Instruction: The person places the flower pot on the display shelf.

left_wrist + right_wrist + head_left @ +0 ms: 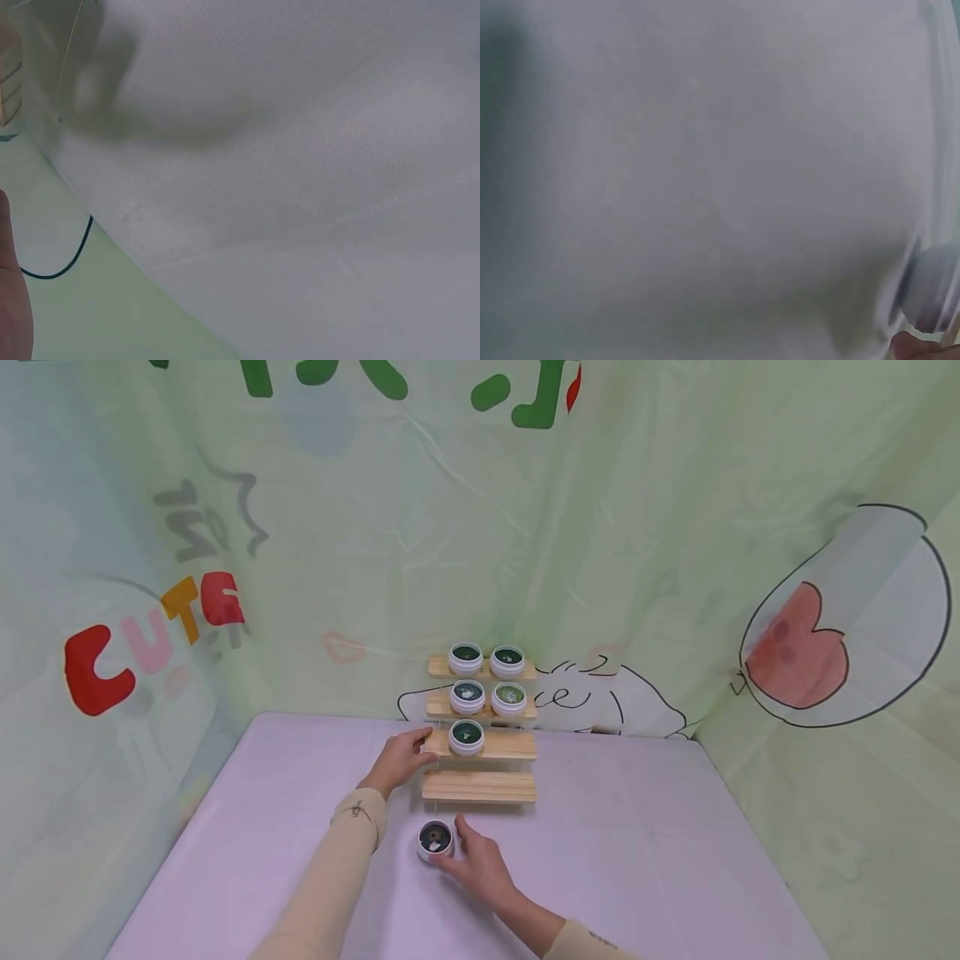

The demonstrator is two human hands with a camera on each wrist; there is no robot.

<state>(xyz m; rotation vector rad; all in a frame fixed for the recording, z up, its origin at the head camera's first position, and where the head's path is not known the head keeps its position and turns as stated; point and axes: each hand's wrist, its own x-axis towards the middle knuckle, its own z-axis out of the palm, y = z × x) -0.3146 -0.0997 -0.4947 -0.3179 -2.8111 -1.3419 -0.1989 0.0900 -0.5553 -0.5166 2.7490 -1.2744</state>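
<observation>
A tiered wooden display rack [480, 787] with several pale boards stands at the back of the table. My left hand [399, 762] holds the left end of its second board from the front, fingers behind and thumb in front. Near the rack's foot, a small white round jar [436, 838] with a dark top sits on the cloth. My right hand [483, 867] is beside it, thumb at the jar's near edge and forefinger spread off its right side. The right wrist view catches a fingertip [915, 346] at the lower right corner.
A single jar [467, 737] stands on the board my left hand holds. Two jars, one green-topped [510, 697], sit on the board above, and two more [466, 657] on the top board. A lilac cloth [637, 852] covers the table; a printed curtain [360, 527] hangs behind.
</observation>
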